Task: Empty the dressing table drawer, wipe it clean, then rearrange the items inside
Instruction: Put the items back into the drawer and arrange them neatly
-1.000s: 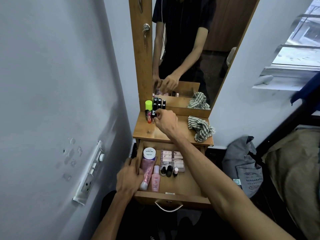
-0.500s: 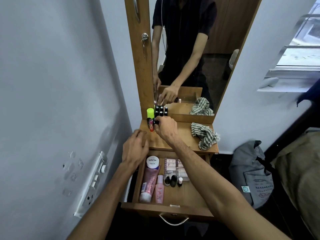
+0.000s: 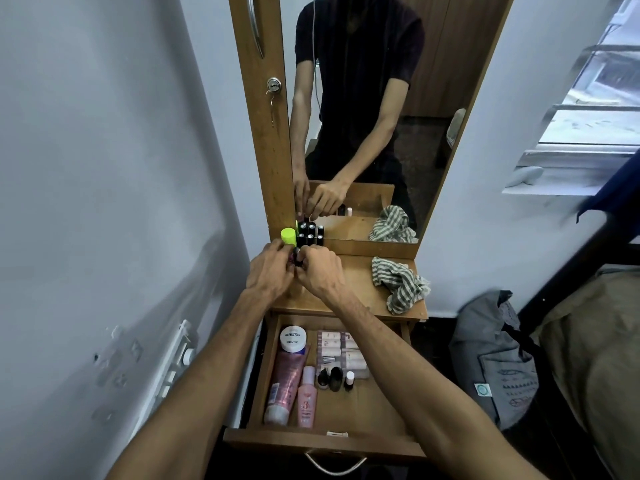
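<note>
Head view: hands (image 3: 298,271) around small dark bottle (image 3: 296,255).

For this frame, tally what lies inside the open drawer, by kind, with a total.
White-lidded jar: 1
Pink tube: 1
Pink bottle: 1
Small nail polish bottles: 3
Pack of pale boxed items: 1, contents partly hidden by the right arm
Total: 7
</note>
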Demonstrator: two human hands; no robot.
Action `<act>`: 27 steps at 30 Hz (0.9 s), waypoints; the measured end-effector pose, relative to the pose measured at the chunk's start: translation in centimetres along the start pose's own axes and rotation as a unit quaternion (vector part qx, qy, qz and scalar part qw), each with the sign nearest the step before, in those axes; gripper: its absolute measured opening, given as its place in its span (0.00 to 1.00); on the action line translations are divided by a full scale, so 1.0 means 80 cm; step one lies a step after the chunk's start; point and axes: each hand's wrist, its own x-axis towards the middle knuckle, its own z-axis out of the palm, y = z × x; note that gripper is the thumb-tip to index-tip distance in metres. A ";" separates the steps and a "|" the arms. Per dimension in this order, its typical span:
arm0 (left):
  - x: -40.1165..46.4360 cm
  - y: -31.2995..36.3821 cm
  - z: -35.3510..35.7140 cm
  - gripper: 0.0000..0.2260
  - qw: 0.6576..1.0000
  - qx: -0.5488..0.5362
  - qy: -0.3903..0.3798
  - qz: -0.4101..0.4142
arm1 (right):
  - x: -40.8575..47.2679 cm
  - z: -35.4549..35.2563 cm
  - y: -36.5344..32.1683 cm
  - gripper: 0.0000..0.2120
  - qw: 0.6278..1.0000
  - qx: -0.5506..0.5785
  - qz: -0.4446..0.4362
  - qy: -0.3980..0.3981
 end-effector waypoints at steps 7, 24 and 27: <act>-0.007 0.003 0.008 0.12 0.999 0.009 0.027 -0.015 | -0.025 -0.003 0.017 0.09 0.997 0.062 0.025 0.023; -0.122 0.021 0.014 0.09 0.977 -0.166 0.116 0.064 | -0.145 -0.037 0.080 0.07 0.986 0.149 0.034 0.061; -0.166 0.028 0.024 0.11 0.975 -0.181 0.101 0.081 | -0.175 -0.039 0.088 0.06 0.985 0.154 0.043 0.057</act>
